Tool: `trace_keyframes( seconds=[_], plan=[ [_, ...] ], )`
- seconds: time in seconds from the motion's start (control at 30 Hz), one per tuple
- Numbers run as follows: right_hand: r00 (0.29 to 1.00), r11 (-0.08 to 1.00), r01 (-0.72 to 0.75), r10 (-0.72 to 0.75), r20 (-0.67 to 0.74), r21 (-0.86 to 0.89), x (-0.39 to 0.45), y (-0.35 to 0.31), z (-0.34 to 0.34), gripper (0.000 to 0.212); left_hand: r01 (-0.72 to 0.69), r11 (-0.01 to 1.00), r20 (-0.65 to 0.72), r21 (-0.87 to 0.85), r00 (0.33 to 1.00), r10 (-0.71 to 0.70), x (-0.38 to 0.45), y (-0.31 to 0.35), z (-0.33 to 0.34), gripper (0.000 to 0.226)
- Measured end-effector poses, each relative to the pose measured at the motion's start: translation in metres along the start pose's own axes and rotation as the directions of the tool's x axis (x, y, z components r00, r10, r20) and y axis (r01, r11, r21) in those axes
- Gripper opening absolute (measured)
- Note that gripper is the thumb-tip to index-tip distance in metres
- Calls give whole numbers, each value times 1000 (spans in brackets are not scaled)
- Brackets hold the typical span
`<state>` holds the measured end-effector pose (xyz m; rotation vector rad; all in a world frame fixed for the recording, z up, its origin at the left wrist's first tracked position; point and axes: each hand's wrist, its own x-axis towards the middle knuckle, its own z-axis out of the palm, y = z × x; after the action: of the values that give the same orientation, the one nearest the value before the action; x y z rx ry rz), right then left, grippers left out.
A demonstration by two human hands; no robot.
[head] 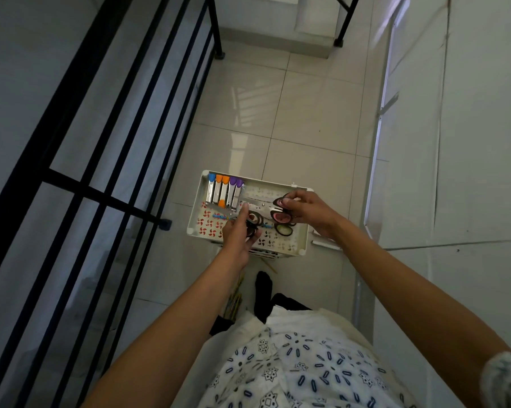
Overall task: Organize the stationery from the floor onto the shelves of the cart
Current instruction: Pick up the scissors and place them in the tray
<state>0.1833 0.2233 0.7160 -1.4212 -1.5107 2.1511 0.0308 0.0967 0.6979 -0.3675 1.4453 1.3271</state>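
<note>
A white cart (196,207) stands on the tiled floor ahead of me, seen from above. Along the back left of its top shelf lies a row of staplers (223,191) with blue, orange and purple caps. Several scissors (280,217) with dark handles lie on the shelf's patterned liner. My right hand (305,212) grips the handle of one pair of scissors at the shelf's right side. My left hand (238,234) is over the shelf's front left, its fingers on another pair of dark-handled scissors (252,223).
A black metal railing (107,160) runs along the left, its foot (165,223) close to the cart. A white wall panel (454,142) borders the right. A bundle of pencils (233,301) lies on the floor by my feet. A table leg (341,39) stands far ahead.
</note>
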Motion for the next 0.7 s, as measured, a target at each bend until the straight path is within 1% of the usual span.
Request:
trace_keyframes(
  seconds=[0.1, 0.17, 0.23, 0.27, 0.37, 0.43, 0.5, 0.57, 0.63, 0.7],
  plan=[
    [997, 999, 45, -46, -59, -23, 3, -2, -4, 21, 12, 1000, -30, -16, 999, -12, 2, 6, -2, 58],
    [994, 997, 68, -72, -87, -48, 6, -4, -6, 24, 26, 998, -44, -57, 999, -29, 4, 11, -3, 61],
    [990, 996, 72, -78, -122, -52, 8, -6, -8, 24, 20, 997, -34, -73, 999, -22, 6, 14, -5, 58],
    [987, 997, 70, -75, -144, -43, 9, -6, -9, 24, 9, 998, -22, -55, 1000, -10, 6, 14, -5, 56],
    [984, 999, 42, -47, -171, -31, 11, -6, -7, 24, -14, 1000, 13, 16, 1000, 14, 7, 13, -2, 55],
    [981, 1000, 11, -15, -192, -23, 11, 1, -3, 20, -16, 1000, 20, 16, 1000, 16, 7, 15, 2, 55],
    [963, 1000, -10, 14, -268, 15, 11, 11, -1, 17, -13, 1000, 14, 13, 1000, 13, 8, 17, 6, 53],
    [941, 997, -26, 50, -334, 78, 11, 19, -2, 18, -20, 999, 0, 33, 1000, 20, 10, 18, 8, 48],
    [931, 991, -30, 74, -358, 128, 11, 22, -4, 18, -22, 998, -11, 58, 1000, 22, 10, 16, 9, 44],
    [930, 991, -24, 71, -361, 131, 12, 23, -7, 18, -21, 996, -17, 87, 1000, 23, 9, 10, 9, 40]
  ],
)
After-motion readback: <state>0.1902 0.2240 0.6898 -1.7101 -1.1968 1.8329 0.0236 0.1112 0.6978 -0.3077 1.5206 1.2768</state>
